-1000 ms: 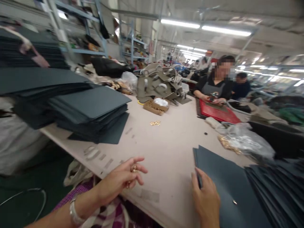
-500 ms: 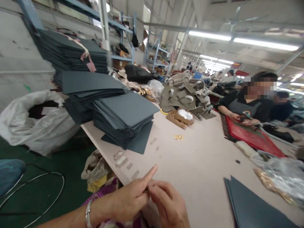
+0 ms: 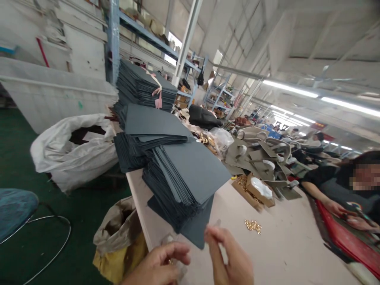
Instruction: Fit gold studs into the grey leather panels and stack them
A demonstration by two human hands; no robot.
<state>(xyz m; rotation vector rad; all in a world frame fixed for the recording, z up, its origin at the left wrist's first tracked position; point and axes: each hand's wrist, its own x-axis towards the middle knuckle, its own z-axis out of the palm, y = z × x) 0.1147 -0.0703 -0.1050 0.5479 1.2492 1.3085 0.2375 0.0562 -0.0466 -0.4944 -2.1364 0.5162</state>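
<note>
My left hand (image 3: 160, 264) is at the table's near edge with its fingers curled; a small gold metal piece (image 3: 170, 261) shows between thumb and fingers. To its right, my right hand (image 3: 231, 257) pinches thumb and index finger together near the lower corner of the dark grey sheets. Whatever is in that pinch is too small to make out. The stack of dark grey sheets (image 3: 192, 170) sits just beyond both hands. Right of the stack lies a small pile of gold metal pieces (image 3: 253, 227).
Cardboard boxes (image 3: 246, 192) of gold pieces stand behind the pile, with grey-brown bag parts (image 3: 261, 158) beyond. At right, a person (image 3: 332, 190) works over a red tray (image 3: 347, 237). White sack (image 3: 74, 154), yellow-bottomed sack (image 3: 118, 241) and blue stool (image 3: 18, 209) are left.
My hands, together before, have come apart; the right one is now by the corner of the sheets. The view has turned left and tilted, shifting the stack and boxes rightward and down.
</note>
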